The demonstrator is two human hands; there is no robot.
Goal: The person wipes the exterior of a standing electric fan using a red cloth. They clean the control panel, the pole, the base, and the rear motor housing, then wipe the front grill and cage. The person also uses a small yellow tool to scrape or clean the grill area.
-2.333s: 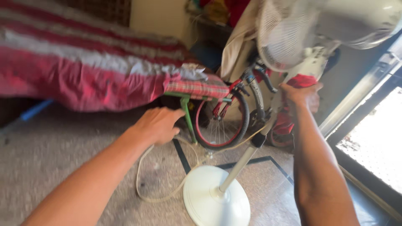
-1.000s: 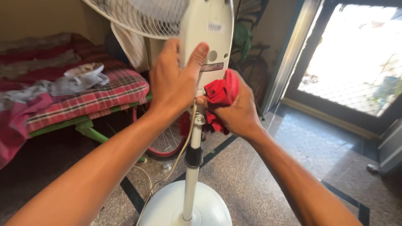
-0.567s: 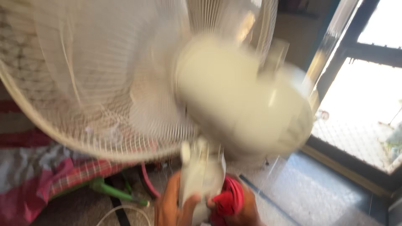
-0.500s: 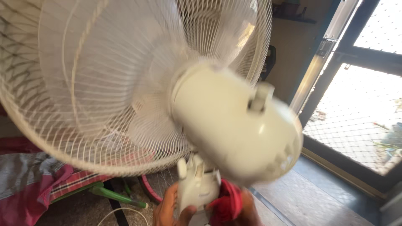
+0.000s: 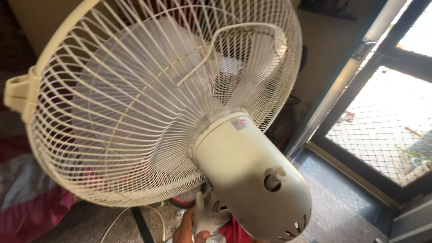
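One pedestal fan [image 5: 180,117] filled most of the head view, seen from behind and very close. Its cream wire cage [image 5: 135,90] spread wide above and to the left of the motor housing [image 5: 252,175], and pale translucent blades showed through the wires. The rounded housing tilted down toward the lower right, with a small knob [image 5: 274,173] standing up on its back and vent slots near its lower end. A wire carry handle [image 5: 234,40] arched off the cage above the housing.

Below the housing, at the bottom edge of the view, the left hand [image 5: 189,227] was wrapped around the fan's white neck bracket [image 5: 208,220], with the thumb lying across the front of it, so that hand was clamped on the fan. Just right of the bracket and under the housing lay a patch of red cloth [image 5: 236,231]. The right hand was hidden behind the housing, so I cannot tell how it was set.

Left of the fan, beneath the cage, a bed with red and grey bedding [image 5: 27,198] was visible. A white cord [image 5: 114,222] trailed over the speckled floor [image 5: 333,211] below the cage. Right of the fan stood a door with a wire mesh panel [image 5: 382,126], bright with daylight.
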